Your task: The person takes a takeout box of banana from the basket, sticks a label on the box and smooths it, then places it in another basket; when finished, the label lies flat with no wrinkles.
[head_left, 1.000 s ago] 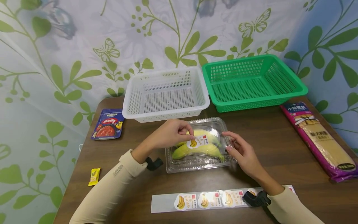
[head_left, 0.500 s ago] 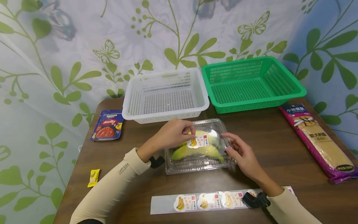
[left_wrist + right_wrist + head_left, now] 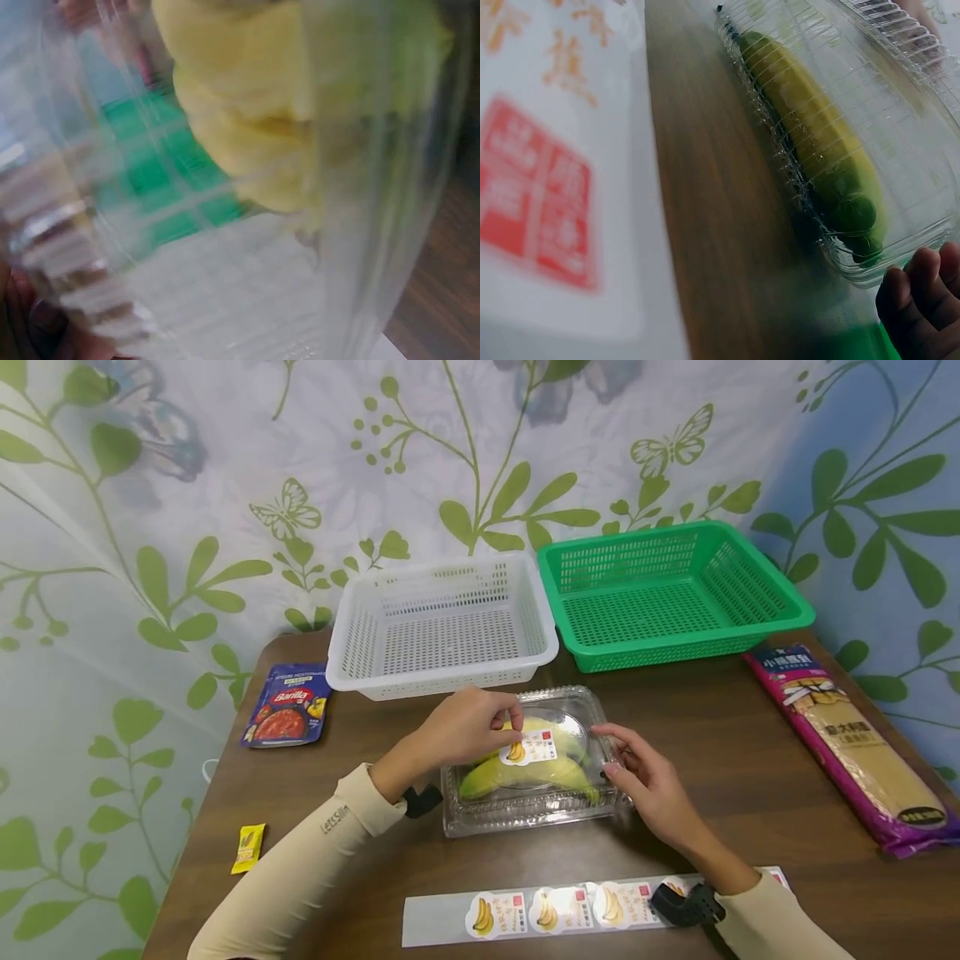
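Note:
A clear plastic clamshell box lies closed on the table in the head view, with yellow-green bananas inside. On its lid is a white sticker with a banana picture. My left hand reaches over the box from the left and pinches the sticker's left end between thumb and finger. My right hand holds the box's right edge, thumb nearer and index finger farther back. The right wrist view shows curled fingers at the box's corner. The left wrist view is blurred, with bananas behind clear plastic.
A strip of banana stickers lies near the front, partly under the right wrist. White and green baskets stand at the back. A blue sauce pouch and yellow packet lie left, a pasta pack right.
The head view has tilted up slightly, so everything sits a little lower. Both hands keep nearly the same places on the box and sticker.

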The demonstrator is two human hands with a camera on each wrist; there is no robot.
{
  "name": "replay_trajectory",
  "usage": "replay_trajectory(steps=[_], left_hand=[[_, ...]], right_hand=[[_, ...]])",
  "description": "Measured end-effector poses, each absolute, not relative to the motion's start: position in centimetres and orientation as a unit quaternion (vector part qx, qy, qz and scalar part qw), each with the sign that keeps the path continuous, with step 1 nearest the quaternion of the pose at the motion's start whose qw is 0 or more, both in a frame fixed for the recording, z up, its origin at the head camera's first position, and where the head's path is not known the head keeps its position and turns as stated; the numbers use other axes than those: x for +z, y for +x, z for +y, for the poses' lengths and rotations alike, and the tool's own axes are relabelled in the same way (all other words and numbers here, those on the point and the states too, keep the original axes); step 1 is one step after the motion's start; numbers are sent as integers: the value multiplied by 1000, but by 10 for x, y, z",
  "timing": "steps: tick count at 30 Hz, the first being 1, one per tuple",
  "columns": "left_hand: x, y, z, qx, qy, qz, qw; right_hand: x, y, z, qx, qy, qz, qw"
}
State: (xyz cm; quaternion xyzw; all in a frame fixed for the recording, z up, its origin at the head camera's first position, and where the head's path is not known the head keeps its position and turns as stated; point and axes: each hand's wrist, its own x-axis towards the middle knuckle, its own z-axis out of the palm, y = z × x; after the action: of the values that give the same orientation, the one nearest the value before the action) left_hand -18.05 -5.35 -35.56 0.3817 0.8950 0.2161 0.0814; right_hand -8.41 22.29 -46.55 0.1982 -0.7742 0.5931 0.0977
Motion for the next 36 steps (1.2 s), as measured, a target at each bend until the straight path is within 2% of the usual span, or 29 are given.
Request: replay_trajectory(steps=[15,24,36], left_hand=[[-349,-181,-62,242,372,895,55],[-357,-167,-105,343,320,883,0],[-383,-133,-151,408,219,886,-10]], right_hand=[[-468,-86,223,592,190,-778,92],[-465,-85,222,580,190,-789,73],[-453,-82,240,427,208,-876,80]])
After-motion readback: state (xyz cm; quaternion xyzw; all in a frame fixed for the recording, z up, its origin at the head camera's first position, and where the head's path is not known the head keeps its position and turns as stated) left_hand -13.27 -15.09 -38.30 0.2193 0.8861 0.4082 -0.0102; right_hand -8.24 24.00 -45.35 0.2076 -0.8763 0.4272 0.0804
